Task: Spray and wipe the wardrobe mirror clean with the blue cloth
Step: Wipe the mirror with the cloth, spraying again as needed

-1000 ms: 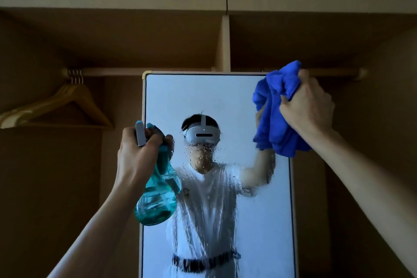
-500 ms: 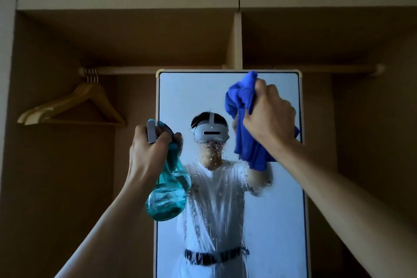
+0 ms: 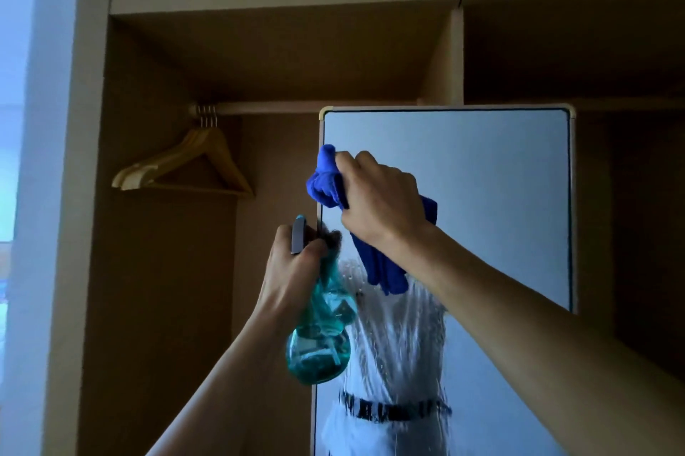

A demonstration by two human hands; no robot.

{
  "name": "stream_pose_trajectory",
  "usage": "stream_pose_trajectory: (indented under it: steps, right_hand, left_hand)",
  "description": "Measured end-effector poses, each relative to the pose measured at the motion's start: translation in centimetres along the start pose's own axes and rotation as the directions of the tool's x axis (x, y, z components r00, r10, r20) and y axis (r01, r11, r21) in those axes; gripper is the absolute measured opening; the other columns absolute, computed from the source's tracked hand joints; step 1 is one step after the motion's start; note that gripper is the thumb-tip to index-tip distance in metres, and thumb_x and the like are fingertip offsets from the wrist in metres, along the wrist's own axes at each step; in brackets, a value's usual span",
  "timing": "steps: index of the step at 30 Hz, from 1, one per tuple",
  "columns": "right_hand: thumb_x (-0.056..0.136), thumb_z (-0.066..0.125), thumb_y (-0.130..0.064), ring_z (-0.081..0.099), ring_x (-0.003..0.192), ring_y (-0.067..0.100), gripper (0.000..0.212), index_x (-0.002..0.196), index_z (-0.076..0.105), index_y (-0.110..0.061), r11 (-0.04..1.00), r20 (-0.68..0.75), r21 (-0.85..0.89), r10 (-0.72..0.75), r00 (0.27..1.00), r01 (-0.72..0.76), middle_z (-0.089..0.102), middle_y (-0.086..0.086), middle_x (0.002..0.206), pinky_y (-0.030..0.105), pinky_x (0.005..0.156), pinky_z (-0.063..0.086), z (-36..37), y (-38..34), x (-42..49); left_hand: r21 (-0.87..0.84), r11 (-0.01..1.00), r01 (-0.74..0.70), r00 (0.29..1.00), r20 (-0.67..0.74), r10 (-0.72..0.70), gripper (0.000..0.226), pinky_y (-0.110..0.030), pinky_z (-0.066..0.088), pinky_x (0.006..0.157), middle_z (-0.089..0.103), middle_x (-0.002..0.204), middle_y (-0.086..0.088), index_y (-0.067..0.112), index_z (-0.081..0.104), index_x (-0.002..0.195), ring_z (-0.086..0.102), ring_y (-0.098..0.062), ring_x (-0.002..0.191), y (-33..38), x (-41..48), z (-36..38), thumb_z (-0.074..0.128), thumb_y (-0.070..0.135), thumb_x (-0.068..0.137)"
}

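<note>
The tall wardrobe mirror [image 3: 500, 196] stands upright in a pale frame, with wet streaks and droplets over its lower middle. My right hand [image 3: 381, 203] grips the bunched blue cloth [image 3: 385, 270] and presses it against the glass near the mirror's upper left edge; the cloth's tail hangs down below my wrist. My left hand [image 3: 293, 274] holds a teal spray bottle [image 3: 318, 344] by its neck, just in front of the mirror's left edge, below the cloth. A reflected person's torso shows in the wet part.
The mirror sits in an open wooden wardrobe. Wooden hangers [image 3: 185, 166] hang from the rail [image 3: 259, 108] to the left. A vertical divider [image 3: 450, 59] rises behind the mirror's top. A bright window [image 3: 15, 122] lies at the far left.
My right hand has swept the blue cloth leftward across the top of the mirror, from its right edge to its left edge. The view has shifted left. The bottle stays held.
</note>
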State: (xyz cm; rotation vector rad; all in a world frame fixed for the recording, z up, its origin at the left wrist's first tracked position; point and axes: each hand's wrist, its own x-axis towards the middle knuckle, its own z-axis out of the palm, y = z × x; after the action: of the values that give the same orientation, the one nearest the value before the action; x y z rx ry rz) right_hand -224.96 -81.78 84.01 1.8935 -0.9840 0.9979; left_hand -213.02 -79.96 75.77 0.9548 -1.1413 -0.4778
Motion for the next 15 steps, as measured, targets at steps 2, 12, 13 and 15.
stream_pose_trajectory:
  steps: [2,12,13,15]
  right_hand:
    - [0.083,0.064,-0.015,0.062,0.086,0.032,0.037,0.116,0.048,-0.017,0.999,0.031,-0.019,-0.047,0.998,0.048,0.057,0.005,0.105,0.036,0.064,0.034,-0.7,0.5,0.8]
    - [0.076,0.065,-0.001,0.055,0.086,0.030,0.030,0.101,0.059,-0.017,0.944,-0.030,-0.132,-0.309,0.950,0.303,0.062,0.002,0.096,0.037,0.063,0.030,-0.2,1.5,0.9]
    - [0.074,0.066,0.000,0.054,0.084,0.030,0.031,0.099,0.059,-0.017,0.942,-0.034,-0.131,-0.317,0.948,0.310,0.062,0.002,0.095,0.037,0.063,0.031,0.1,1.6,0.6]
    - [0.073,0.067,-0.001,0.053,0.085,0.029,0.032,0.101,0.060,-0.017,0.941,-0.026,-0.123,-0.320,0.947,0.315,0.062,0.002,0.095,0.038,0.064,0.036,0.5,1.5,0.0]
  left_hand:
    - [-0.017,1.000,0.017,1.000,0.020,-0.017,0.035,-0.040,0.044,0.072,0.057,0.089,-0.009,0.010,0.054,0.104,0.056,-0.025,0.080,-0.2,-0.2,-0.4,0.069,0.028,0.079]
    - [-0.101,0.991,0.086,0.995,0.063,-0.080,0.052,-0.035,0.043,0.065,0.056,0.088,-0.010,0.007,0.055,0.110,0.054,-0.022,0.076,-1.7,-0.2,-1.3,0.062,0.031,0.063]
    - [-0.103,0.991,0.088,0.995,0.062,-0.081,0.048,-0.035,0.043,0.064,0.056,0.087,-0.010,0.008,0.056,0.107,0.054,-0.022,0.074,-1.8,-0.1,-1.4,0.062,0.028,0.064]
    - [-0.111,0.988,0.103,0.993,0.072,-0.096,0.040,-0.036,0.045,0.063,0.056,0.086,-0.010,0.010,0.056,0.102,0.054,-0.024,0.073,-2.2,0.0,-1.5,0.061,0.024,0.065]
